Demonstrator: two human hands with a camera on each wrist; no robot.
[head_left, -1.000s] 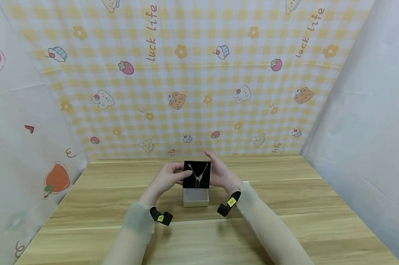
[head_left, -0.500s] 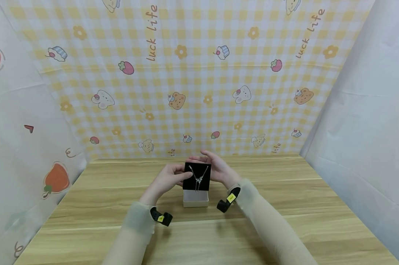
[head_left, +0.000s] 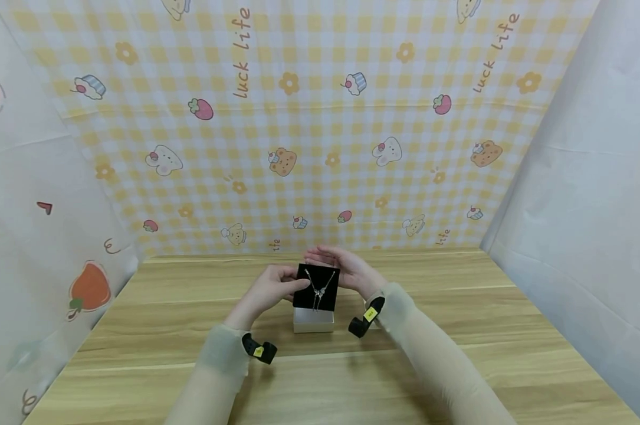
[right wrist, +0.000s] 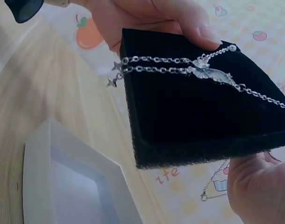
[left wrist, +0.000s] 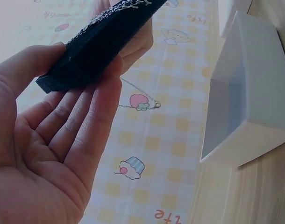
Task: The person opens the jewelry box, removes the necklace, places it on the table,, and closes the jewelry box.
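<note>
My left hand (head_left: 266,290) pinches a black velvet jewellery pad (head_left: 327,300), thumb on its front and fingers behind. A silver necklace (head_left: 318,293) is strung across the pad in a V. Its leaf- or wing-like pendant (right wrist: 210,73) and two small star drops (right wrist: 112,82) show in the right wrist view. Loose chain with a ring end (left wrist: 157,105) hangs behind the pad in the left wrist view. My right hand (head_left: 354,273) is behind the pad's right side, fingers extended leftward and partly hidden. Below the pad stands an open white box (head_left: 313,324).
Another white piece (left wrist: 232,15) is partly seen beyond the box in the left wrist view. The wooden table (head_left: 192,342) meets a yellow checked cloth (head_left: 320,195) at its back edge.
The pad has come down slightly towards the box, still in my left hand. My right hand's fingers have moved left behind the pad's top, and its raised finger or thumb has lowered.
</note>
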